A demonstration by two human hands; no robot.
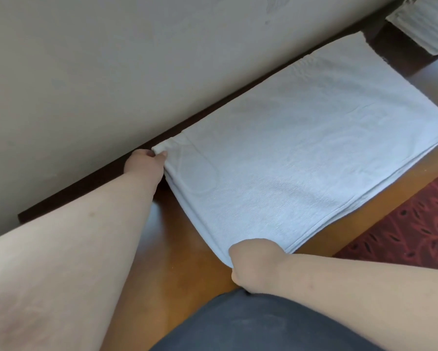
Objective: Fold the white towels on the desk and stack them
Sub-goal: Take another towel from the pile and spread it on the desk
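A white towel (pixel 301 148) lies folded in layers on the brown wooden desk (pixel 177 264), running from the near left toward the far right along the wall. My left hand (pixel 144 164) pinches the towel's far left corner next to the wall. My right hand (pixel 255 264) is closed on the towel's near left corner at the desk's front edge. Several layer edges show along the towel's near side. Another folded white towel (pixel 423 26) rests at the far right, on a darker surface.
A beige wall (pixel 111 72) with a dark baseboard strip (pixel 86 188) borders the desk's far side. Red patterned carpet (pixel 410 224) lies to the right below the desk. My dark clothing (pixel 250 325) fills the bottom centre.
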